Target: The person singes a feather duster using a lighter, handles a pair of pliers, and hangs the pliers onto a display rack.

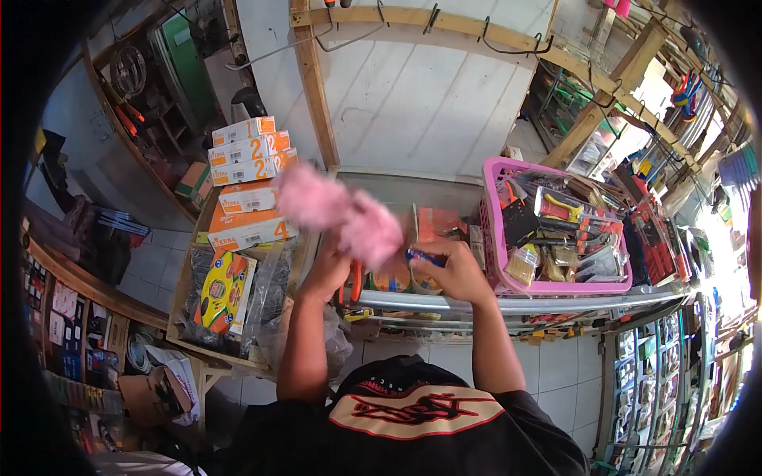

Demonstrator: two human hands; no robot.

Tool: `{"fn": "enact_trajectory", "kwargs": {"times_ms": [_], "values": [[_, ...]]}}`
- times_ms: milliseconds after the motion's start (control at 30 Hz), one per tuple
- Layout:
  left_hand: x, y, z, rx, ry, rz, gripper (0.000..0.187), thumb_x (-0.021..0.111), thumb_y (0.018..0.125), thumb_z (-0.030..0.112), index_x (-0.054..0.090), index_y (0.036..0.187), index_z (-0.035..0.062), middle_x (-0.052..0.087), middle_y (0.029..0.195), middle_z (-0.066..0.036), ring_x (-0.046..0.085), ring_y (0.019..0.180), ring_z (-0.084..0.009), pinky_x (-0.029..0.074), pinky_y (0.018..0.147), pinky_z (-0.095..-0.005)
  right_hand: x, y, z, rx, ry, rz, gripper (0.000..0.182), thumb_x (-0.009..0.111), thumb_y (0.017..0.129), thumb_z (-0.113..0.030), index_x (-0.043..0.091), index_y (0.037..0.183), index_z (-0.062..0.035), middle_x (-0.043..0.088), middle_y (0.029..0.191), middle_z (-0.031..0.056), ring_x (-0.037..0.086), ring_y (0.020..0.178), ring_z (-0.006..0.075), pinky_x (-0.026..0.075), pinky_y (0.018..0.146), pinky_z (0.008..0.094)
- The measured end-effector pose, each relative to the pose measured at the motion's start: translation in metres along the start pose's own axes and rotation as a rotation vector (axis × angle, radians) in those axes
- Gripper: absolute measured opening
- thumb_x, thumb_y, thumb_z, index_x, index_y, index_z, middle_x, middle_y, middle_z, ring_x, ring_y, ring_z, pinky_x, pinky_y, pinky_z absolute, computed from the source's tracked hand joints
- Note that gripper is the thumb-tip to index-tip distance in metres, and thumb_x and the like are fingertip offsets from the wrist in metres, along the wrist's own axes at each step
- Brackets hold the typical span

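A blurred pink cloth swings above the glass counter, gripped in my left hand. An orange handle pokes down beside that hand's fingers; the rest of it is hidden. My right hand is closed around a slim dark blue thing whose kind I cannot tell. Both hands are over the front edge of the counter. Round rolls and reddish packs lie between and behind them.
On the right stands a pink plastic basket full of packaged hand tools. To the left are stacked white-and-orange boxes and a yellow box on a wooden-edged case. Metal hooks hang from a wooden rail above.
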State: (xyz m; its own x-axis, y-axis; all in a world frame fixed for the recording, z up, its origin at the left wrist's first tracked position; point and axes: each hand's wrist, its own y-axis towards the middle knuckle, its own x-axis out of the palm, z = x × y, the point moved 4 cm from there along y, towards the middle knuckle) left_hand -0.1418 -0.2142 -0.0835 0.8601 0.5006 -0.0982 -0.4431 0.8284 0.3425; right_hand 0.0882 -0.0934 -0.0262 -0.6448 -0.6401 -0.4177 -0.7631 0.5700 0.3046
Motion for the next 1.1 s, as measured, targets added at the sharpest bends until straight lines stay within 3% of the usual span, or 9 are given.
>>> {"fn": "enact_trajectory", "kwargs": {"times_ms": [100, 167, 300, 333, 467, 667, 767, 900, 1100], "values": [[0.003, -0.001, 0.021, -0.427, -0.358, -0.146, 0.032, 0.054, 0.117, 0.036, 0.063, 0.122, 0.0060, 0.071, 0.099, -0.006, 0.067, 0.082, -0.0146, 0.057, 0.074, -0.0313, 0.004, 0.000, 0.013, 0.180, 0.008, 0.159, 0.027, 0.080, 0.098, -0.017, 0.078, 0.115, 0.0042, 0.076, 0.085, 0.0118, 0.063, 0.077, 0.0097, 0.052, 0.072, 0.0318], [0.004, 0.000, 0.013, -0.410, -0.369, -0.162, 0.036, 0.054, 0.116, 0.038, 0.063, 0.129, 0.0060, 0.071, 0.101, -0.006, 0.068, 0.083, -0.0159, 0.058, 0.075, -0.0326, 0.008, 0.002, 0.031, 0.132, -0.107, 0.345, 0.026, 0.079, 0.098, -0.018, 0.078, 0.112, 0.0045, 0.076, 0.082, 0.0115, 0.062, 0.075, 0.0097, 0.051, 0.071, 0.0316], [0.010, -0.002, 0.016, -0.441, -0.402, -0.198, 0.040, 0.055, 0.115, 0.040, 0.064, 0.133, 0.0045, 0.070, 0.101, -0.006, 0.069, 0.085, -0.0163, 0.060, 0.077, -0.0336, 0.029, 0.001, 0.066, 0.042, -0.427, 0.418, 0.037, 0.078, 0.096, -0.016, 0.072, 0.127, 0.0041, 0.076, 0.105, 0.0223, 0.075, 0.096, 0.0342, 0.056, 0.088, 0.0425], [0.011, -0.002, 0.015, -0.443, -0.395, -0.200, 0.040, 0.055, 0.115, 0.040, 0.064, 0.133, 0.0047, 0.070, 0.102, -0.006, 0.069, 0.086, -0.0161, 0.060, 0.077, -0.0334, 0.035, 0.001, 0.062, 0.086, -0.418, 0.364, 0.049, 0.076, 0.093, -0.011, 0.065, 0.138, 0.0026, 0.069, 0.123, 0.0271, 0.066, 0.116, 0.0462, 0.053, 0.099, 0.0503], [0.015, -0.002, 0.011, -0.449, -0.395, -0.206, 0.039, 0.054, 0.115, 0.039, 0.064, 0.134, 0.0062, 0.071, 0.102, -0.005, 0.069, 0.086, -0.0156, 0.061, 0.077, -0.0328, 0.066, 0.006, 0.057, 0.111, -0.572, 0.314, 0.055, 0.076, 0.084, -0.004, 0.060, 0.135, 0.0053, 0.057, 0.130, 0.0291, 0.056, 0.122, 0.0485, 0.049, 0.103, 0.0539], [0.013, -0.002, 0.013, -0.437, -0.397, -0.232, 0.039, 0.054, 0.115, 0.040, 0.063, 0.134, 0.0066, 0.071, 0.103, -0.005, 0.070, 0.086, -0.0160, 0.060, 0.078, -0.0331, 0.085, 0.018, 0.053, 0.081, -0.961, 0.183, 0.060, 0.078, 0.086, -0.013, 0.058, 0.139, 0.0062, 0.058, 0.132, 0.0238, 0.058, 0.124, 0.0416, 0.049, 0.102, 0.0530], [0.009, 0.001, 0.025, -0.425, -0.406, -0.224, 0.040, 0.052, 0.116, 0.040, 0.062, 0.134, 0.0065, 0.071, 0.103, -0.006, 0.070, 0.086, -0.0167, 0.060, 0.078, -0.0335, 0.073, 0.024, 0.044, 0.019, -0.951, 0.104, 0.070, 0.080, 0.091, -0.023, 0.052, 0.148, 0.0074, 0.054, 0.142, 0.0282, 0.054, 0.125, 0.0503, 0.049, 0.106, 0.0533], [0.008, 0.012, 0.061, -0.377, -0.453, -0.206, 0.040, 0.049, 0.117, 0.043, 0.063, 0.123, 0.0064, 0.071, 0.102, -0.006, 0.069, 0.081, -0.0172, 0.060, 0.075, -0.0347, 0.043, 0.027, -0.018, -0.222, -0.682, 0.063, 0.077, 0.080, 0.094, -0.023, 0.046, 0.156, 0.0062, 0.055, 0.140, 0.0277, 0.057, 0.128, 0.0467, 0.049, 0.108, 0.0498], [0.027, 0.038, 0.117, -0.272, -0.755, -0.189, 0.064, 0.033, 0.118, 0.056, 0.058, 0.147, 0.0053, 0.069, 0.109, -0.009, 0.069, 0.091, -0.0186, 0.058, 0.084, -0.0371, 0.006, 0.012, -0.111, -0.238, -0.123, -0.106, 0.094, 0.080, 0.098, -0.023, 0.024, 0.170, 0.0025, 0.054, 0.145, 0.0261, 0.062, 0.120, 0.0392, 0.053, 0.105, 0.0442]]}}
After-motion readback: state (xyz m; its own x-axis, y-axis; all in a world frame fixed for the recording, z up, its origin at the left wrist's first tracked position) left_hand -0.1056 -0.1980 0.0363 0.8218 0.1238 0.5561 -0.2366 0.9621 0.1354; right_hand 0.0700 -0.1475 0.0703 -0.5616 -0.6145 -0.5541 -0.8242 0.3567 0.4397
